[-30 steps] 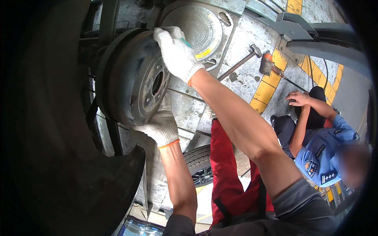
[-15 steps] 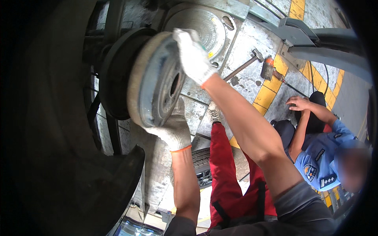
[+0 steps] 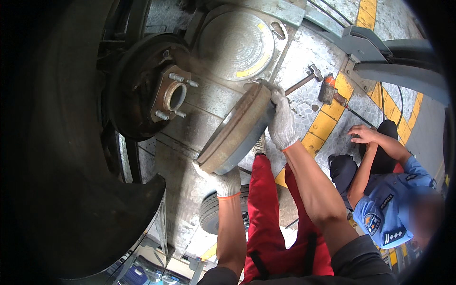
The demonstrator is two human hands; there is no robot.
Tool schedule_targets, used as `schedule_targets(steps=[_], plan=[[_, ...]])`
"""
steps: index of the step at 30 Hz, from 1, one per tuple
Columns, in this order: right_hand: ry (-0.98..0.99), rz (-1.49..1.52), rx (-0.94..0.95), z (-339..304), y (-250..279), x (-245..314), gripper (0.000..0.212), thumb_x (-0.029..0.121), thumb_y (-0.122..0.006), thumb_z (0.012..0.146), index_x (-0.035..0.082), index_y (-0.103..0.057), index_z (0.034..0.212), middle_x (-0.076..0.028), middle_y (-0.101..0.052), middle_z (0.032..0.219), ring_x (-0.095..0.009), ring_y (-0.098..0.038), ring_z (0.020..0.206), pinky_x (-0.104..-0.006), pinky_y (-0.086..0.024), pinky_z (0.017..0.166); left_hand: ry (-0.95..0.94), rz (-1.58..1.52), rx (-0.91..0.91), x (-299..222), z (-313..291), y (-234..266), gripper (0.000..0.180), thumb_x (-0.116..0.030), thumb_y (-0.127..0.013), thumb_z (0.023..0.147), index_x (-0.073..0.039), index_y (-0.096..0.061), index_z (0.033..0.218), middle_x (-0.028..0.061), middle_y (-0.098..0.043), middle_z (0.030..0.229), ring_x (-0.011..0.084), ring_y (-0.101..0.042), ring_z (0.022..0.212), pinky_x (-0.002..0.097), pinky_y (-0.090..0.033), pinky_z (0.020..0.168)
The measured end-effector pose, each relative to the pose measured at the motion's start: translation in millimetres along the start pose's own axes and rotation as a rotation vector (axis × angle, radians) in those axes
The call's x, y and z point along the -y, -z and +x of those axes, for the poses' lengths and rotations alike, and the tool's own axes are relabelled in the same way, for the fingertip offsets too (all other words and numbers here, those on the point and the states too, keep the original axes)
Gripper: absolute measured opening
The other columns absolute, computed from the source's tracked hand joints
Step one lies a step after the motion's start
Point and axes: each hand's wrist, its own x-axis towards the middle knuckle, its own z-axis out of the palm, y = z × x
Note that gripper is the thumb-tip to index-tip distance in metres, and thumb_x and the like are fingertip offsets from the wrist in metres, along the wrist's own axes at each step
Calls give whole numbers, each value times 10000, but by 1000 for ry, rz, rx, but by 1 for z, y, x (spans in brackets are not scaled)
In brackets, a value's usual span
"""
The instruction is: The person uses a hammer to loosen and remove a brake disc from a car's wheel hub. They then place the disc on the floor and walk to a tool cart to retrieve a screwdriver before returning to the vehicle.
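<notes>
Grip of left hand (image 3: 223,182) and right hand (image 3: 283,121) clasps the brake drum (image 3: 241,134), since drawn off the hub (image 3: 171,97).

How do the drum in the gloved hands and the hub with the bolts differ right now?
The drum is gripped by the left hand and right hand; the hub is apart from it, untouched by either hand. The drum looks clearly bigger than the hub. The drum shows a broad, curved outer wall, while the hub has four bolts sticking out around a raised ring. Both show brownish metal.
</notes>
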Motion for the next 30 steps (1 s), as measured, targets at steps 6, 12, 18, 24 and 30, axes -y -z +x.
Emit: schedule_targets(steps=[6, 12, 18, 24, 30], plan=[[-145, 112, -62, -26, 39, -21, 482, 416, -569, 1155, 83, -607, 1502, -74, -636, 1435, -205, -560, 1362, -367, -439, 1182, 153, -83, -5, 12, -16, 47, 907, -807, -337, 1083, -88, -508, 1610, 159, -545, 1626, 361, -531, 1478, 543, -399, 1268], [-308, 211, -59, -47, 65, -37, 616, 529, -583, 1130, 90, -591, 1561, -95, -653, 1487, -243, -617, 1346, -400, -486, 1185, 152, -30, 11, 23, -16, 73, 886, -769, -371, 1092, -34, -593, 1535, 185, -621, 1558, 382, -594, 1409, 543, -449, 1232], [-440, 181, -39, -61, 82, -41, 674, 622, -539, 1121, 120, -602, 1567, -114, -664, 1503, -275, -610, 1376, -425, -493, 1190, 143, 28, -119, 25, -7, 96, 737, -601, -451, 1098, 0, -637, 1482, 218, -676, 1476, 387, -658, 1323, 529, -502, 1175], [-576, 470, -20, -75, 105, -53, 614, 515, -475, 1177, 40, -589, 1547, -158, -650, 1534, -295, -620, 1390, -452, -479, 1225, 136, -18, 112, 16, 2, 98, 594, -433, -487, 1104, -26, -610, 1520, 197, -655, 1527, 358, -644, 1368, 526, -488, 1197], [-483, 517, -28, -77, 138, -86, 470, 362, -441, 1197, 52, -604, 1510, -156, -657, 1492, -304, -614, 1367, -471, -486, 1205, 133, 99, 194, 15, 3, 94, 611, -298, -679, 1029, -38, -540, 1563, 164, -614, 1550, 319, -589, 1431, 479, -471, 1231]])
